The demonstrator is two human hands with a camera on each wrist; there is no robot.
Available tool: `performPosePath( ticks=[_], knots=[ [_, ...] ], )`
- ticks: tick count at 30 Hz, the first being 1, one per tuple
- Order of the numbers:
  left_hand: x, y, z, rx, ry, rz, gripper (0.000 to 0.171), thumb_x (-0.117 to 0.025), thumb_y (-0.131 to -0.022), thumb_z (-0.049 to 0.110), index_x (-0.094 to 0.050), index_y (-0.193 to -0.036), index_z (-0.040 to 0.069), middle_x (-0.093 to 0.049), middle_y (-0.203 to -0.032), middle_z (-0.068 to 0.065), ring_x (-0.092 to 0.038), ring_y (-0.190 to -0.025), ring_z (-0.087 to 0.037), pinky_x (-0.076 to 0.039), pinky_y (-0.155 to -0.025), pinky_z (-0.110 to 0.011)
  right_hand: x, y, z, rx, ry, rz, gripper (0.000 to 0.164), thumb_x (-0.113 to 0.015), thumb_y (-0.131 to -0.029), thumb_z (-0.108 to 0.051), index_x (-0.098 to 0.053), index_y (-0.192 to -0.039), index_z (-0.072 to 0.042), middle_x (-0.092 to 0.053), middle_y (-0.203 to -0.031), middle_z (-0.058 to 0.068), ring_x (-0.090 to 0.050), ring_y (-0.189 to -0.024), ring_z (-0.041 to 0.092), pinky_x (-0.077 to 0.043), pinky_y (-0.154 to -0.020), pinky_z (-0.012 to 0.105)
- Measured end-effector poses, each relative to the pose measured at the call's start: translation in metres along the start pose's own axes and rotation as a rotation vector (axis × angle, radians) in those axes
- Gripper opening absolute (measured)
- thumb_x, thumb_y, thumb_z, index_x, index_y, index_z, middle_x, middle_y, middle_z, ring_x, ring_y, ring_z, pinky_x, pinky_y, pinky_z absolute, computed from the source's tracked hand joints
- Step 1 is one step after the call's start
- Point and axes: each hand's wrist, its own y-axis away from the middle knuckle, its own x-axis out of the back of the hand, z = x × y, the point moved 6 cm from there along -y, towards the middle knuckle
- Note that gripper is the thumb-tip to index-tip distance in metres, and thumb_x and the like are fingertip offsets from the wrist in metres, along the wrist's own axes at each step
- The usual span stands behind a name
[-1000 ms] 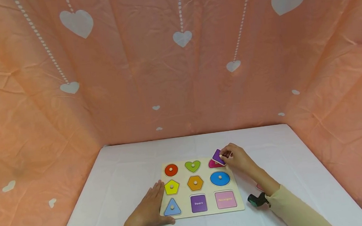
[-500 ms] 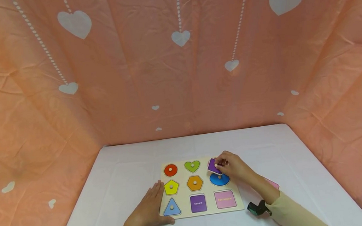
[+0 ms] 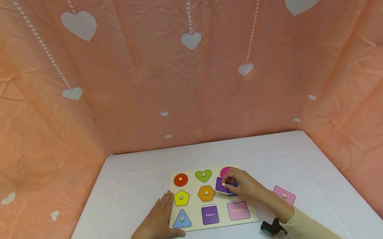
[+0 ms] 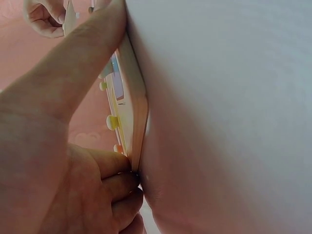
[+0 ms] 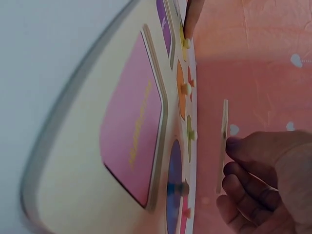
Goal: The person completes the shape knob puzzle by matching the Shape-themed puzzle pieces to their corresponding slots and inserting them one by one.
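My right hand [image 3: 244,183] pinches a purple square puzzle piece [image 3: 219,185] by its small knob. The piece is tilted above the wooden shape puzzle board [image 3: 196,213], over part of the blue oval [image 3: 235,191]. In the right wrist view, the piece [image 5: 222,151] is seen edge-on, apart from the board. My left hand [image 3: 158,216] rests against the board's left side, its fingers straight along the edge and its thumb at the near corner. Two recesses show their printed floors: the purple one marked "Square" [image 3: 210,218] and the pink one marked "Rectangular" [image 3: 238,216].
A pink knobbed piece [image 3: 279,192] lies on the white tabletop [image 3: 135,176], right of the board. Other pieces sit in the board, among them the red circle [image 3: 177,181], green heart [image 3: 200,176] and orange hexagon [image 3: 202,197]. A peach cloth with hearts [image 3: 137,112] surrounds the table.
My right hand has carried the purple square from the board's far right corner leftward and nearer, uncovering part of the magenta shape and the pink piece. My left hand has stayed in place.
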Motion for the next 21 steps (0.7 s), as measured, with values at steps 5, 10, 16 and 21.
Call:
performPosePath(
  ticks=[5,10,16,21],
  knots=[
    [0.000,0.002,0.000,-0.003,0.001,0.001,0.134,-0.098,-0.069,0.055,-0.027,-0.168,-0.003,-0.024,-0.176,-0.022,-0.022,-0.163,-0.038,-0.019,-0.133,-0.057,-0.008,0.001,-0.006,0.057,-0.017,-0.025,0.008,-0.080,-0.098,-0.010,-0.075,-0.104,-0.011,-0.065,-0.098,-0.007,-0.062,-0.091,0.010,-0.063,-0.084,0.025],
    [0.001,0.003,0.001,-0.004,0.005,0.001,0.134,-0.098,-0.070,0.055,-0.027,-0.168,-0.003,-0.024,-0.176,-0.022,-0.022,-0.163,-0.038,-0.020,-0.133,-0.057,-0.016,0.003,-0.009,0.082,-0.046,-0.059,0.009,-0.081,-0.097,-0.009,-0.075,-0.104,-0.010,-0.066,-0.100,-0.004,-0.063,-0.090,0.009,-0.063,-0.084,0.025],
    [0.001,0.003,0.001,-0.003,0.011,0.004,0.134,-0.098,-0.069,0.055,-0.027,-0.168,-0.003,-0.024,-0.176,-0.022,-0.023,-0.163,-0.038,-0.020,-0.133,-0.057,-0.024,0.006,-0.017,0.131,-0.069,-0.084,0.010,-0.080,-0.096,-0.007,-0.075,-0.104,-0.008,-0.067,-0.100,-0.002,-0.064,-0.091,0.008,-0.063,-0.085,0.025],
    [0.001,0.002,0.001,-0.006,0.012,0.000,0.134,-0.098,-0.069,0.055,-0.027,-0.167,-0.003,-0.025,-0.176,-0.022,-0.023,-0.163,-0.039,-0.020,-0.133,-0.057,-0.030,0.008,-0.025,0.161,-0.095,-0.091,0.010,-0.080,-0.096,-0.004,-0.075,-0.102,-0.009,-0.067,-0.099,-0.003,-0.064,-0.089,0.008,-0.062,-0.082,0.023]
  ],
)
